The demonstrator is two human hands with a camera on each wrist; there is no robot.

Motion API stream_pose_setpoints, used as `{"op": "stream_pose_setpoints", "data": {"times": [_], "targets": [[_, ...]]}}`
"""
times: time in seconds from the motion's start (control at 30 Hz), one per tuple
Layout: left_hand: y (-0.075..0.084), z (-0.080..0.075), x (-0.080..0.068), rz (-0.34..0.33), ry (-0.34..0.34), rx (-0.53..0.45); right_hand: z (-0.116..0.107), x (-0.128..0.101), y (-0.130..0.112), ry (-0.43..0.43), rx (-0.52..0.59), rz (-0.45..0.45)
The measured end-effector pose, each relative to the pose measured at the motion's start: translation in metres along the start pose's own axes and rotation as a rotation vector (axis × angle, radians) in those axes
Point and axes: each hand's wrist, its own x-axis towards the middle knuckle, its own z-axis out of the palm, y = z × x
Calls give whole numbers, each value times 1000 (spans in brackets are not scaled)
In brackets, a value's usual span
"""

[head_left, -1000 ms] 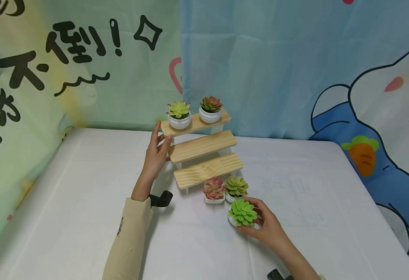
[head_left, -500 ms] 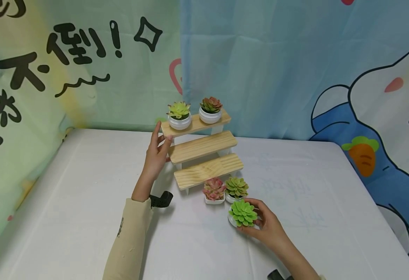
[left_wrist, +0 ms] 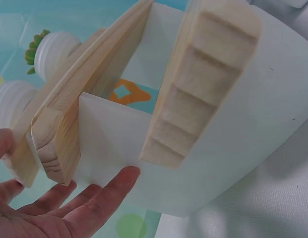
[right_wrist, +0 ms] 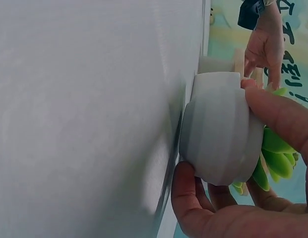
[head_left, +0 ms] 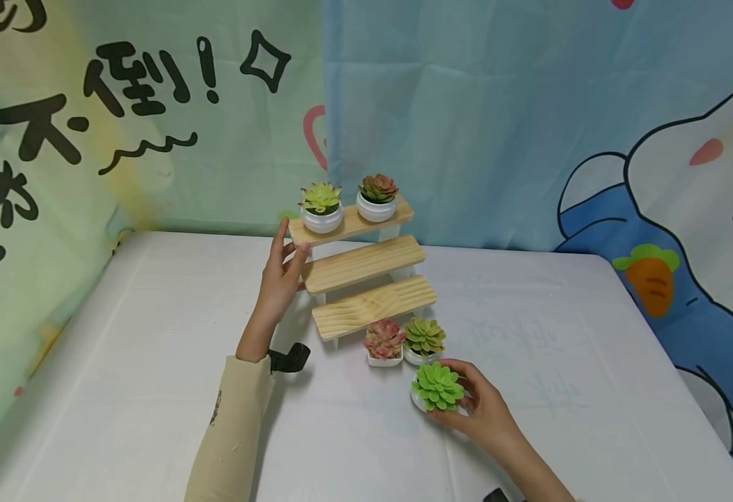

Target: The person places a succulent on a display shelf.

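Touches, with the extended fingers of the left grip [head_left: 280, 279], the left end of a three-tiered pale-wood and white stand [head_left: 365, 263], slanting lengthwise from near left to far right. Just right of that grip, on the top tier, yellow-green succulent in round white pot [head_left: 321, 209], then reddish-green succulent in matching pot [head_left: 377, 198]. Left and ahead of the right grip [head_left: 478, 404], on the white surface [head_left: 153, 362], pink succulent in squarish white pot [head_left: 384, 341], then olive-green succulent in white pot [head_left: 423, 338]. Grasps in this grip bright-green succulent in faceted white pot [head_left: 437, 386]; touching the surface or not, cannot tell. Has the stand ahead and leftward, nearer the left grip.
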Motion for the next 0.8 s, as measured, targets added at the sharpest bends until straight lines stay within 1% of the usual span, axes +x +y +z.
{"op": "stream_pose_setpoints", "data": {"times": [0.17,0.3,0.67,0.8], "targets": [[1,0,-1,4,6,5,-2,-2,0,4,-4,5],[1,0,-2,3,5,5,-5,-4,-2,3,0,-17],[1,0,-1,7,1,-18,-12,-4,-20,-18,-20,-126],[1,0,-1,12,-1,-15,-15,0,-27,-24,-26,-195]]}}
